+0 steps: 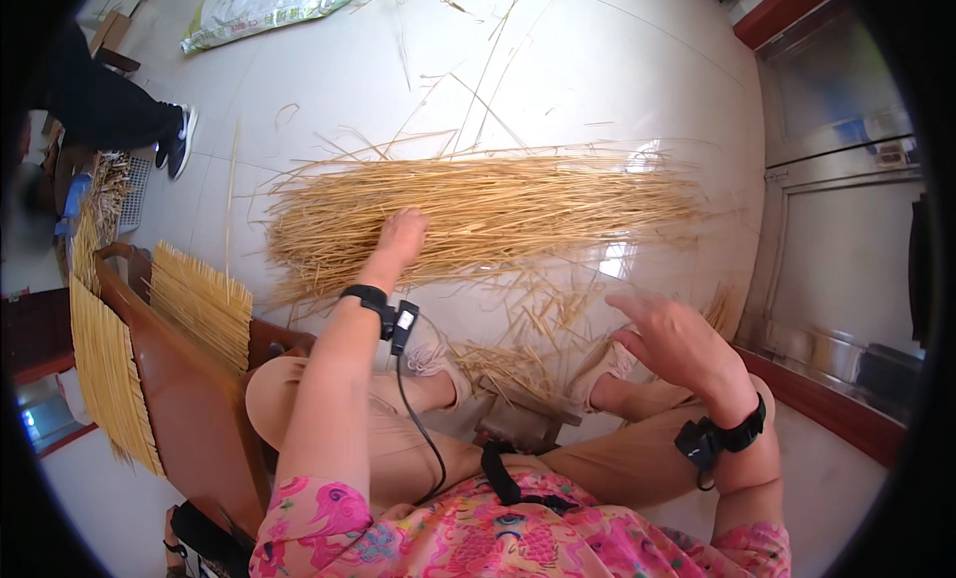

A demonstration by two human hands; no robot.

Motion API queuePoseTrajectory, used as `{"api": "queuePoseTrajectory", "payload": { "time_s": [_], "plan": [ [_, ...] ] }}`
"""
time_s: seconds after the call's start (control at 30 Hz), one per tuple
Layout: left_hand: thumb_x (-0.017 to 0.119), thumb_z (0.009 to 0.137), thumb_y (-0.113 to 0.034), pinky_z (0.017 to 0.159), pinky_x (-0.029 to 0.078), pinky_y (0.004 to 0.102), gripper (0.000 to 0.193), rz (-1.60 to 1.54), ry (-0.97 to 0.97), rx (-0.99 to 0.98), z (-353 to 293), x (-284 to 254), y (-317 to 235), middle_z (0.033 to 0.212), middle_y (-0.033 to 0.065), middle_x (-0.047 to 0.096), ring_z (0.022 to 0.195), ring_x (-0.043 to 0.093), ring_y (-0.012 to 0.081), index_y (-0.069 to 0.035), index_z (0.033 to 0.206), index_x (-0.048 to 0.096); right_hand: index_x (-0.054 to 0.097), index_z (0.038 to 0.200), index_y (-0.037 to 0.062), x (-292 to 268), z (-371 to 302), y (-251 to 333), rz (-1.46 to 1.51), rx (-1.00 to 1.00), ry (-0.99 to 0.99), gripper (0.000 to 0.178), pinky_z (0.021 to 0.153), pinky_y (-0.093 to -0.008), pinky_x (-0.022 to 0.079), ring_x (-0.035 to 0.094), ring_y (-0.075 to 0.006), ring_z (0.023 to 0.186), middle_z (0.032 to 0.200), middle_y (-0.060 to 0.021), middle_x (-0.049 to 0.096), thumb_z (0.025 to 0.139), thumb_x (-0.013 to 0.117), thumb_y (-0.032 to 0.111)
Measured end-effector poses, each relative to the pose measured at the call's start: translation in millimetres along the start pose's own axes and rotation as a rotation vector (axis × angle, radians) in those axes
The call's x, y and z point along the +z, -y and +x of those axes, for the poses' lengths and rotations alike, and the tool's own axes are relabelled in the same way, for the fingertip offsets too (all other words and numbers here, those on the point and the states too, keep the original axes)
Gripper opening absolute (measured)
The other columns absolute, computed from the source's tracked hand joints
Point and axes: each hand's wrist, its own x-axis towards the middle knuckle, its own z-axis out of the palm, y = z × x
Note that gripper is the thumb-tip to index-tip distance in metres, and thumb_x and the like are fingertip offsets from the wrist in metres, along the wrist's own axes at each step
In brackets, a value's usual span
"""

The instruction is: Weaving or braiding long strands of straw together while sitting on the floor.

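Note:
A long, loose pile of golden straw stalks [498, 205] lies crosswise on the floor in front of me. My left hand [402, 236] reaches down onto the near left part of the pile. Its fingers curl closed at the stalks, and their tips are partly hidden. Held up to the right, nearer to me than the pile, my right hand [677, 344] has nothing in it. Its fingers are stretched out, with the thumb apart.
Between my feet stands a small wooden block [518, 419] with straw scraps [543, 324] around it. On my left, woven straw panels [115, 379] hang over a brown chair [189, 409]. A plastic sack [264, 15] lies far off; another person's shoe [182, 140] shows left. Metal doors [846, 249] border the right.

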Motion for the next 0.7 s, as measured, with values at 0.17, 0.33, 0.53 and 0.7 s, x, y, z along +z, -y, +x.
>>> {"api": "queuePoseTrajectory", "payload": {
  "time_s": [0.17, 0.33, 0.53, 0.7],
  "plan": [
    [0.053, 0.08, -0.01, 0.074, 0.045, 0.0402, 0.01, -0.191, 0.174, 0.145, -13.4, -81.5, -4.4, 0.089, 0.0158, 0.06, 0.087, 0.056, 0.0321, -0.004, 0.087, 0.058, 0.053, 0.108, 0.0007, 1.6, -1.8, -2.9, 0.008, -0.034, -0.047, 0.032, 0.075, -0.0401, 0.047, 0.058, -0.0338, 0.088, 0.093, -0.0177, 0.06, 0.082, 0.058, 0.018],
    [0.06, 0.077, -0.007, 0.067, 0.046, 0.0346, 0.012, -0.259, -0.017, 0.172, -44.5, -178.9, -30.1, 0.08, 0.0126, 0.061, 0.074, 0.058, 0.0255, -0.002, 0.088, 0.06, 0.053, 0.114, 0.002, 8.8, 1.2, -13.6, 0.019, 0.03, 0.054, 0.036, 0.084, -0.0404, 0.043, 0.055, -0.0346, 0.097, 0.103, -0.0197, 0.06, 0.083, 0.056, 0.021],
    [0.061, 0.077, -0.006, 0.067, 0.044, 0.0292, 0.012, -0.104, -0.258, 0.193, -100.4, -256.6, -39.4, 0.078, 0.0087, 0.06, 0.071, 0.054, 0.0206, -0.001, 0.088, 0.064, 0.056, 0.106, -0.0027, 12.4, 4.2, -22.4, 0.032, -0.077, -0.118, 0.033, 0.077, -0.0411, 0.047, 0.059, -0.036, 0.088, 0.09, -0.0219, 0.062, 0.082, 0.058, 0.021],
    [0.06, 0.08, -0.005, 0.067, 0.044, 0.0244, 0.01, -0.287, -0.476, 0.213, -117.5, -270.5, -36.8, 0.079, 0.0047, 0.06, 0.071, 0.054, 0.0128, -0.001, 0.089, 0.064, 0.056, 0.108, -0.0026, 9.1, 6.3, -24.2, 0.031, -0.081, -0.121, 0.034, 0.078, -0.0396, 0.047, 0.059, -0.0348, 0.089, 0.093, -0.0218, 0.062, 0.083, 0.056, 0.021]
  ]
}}
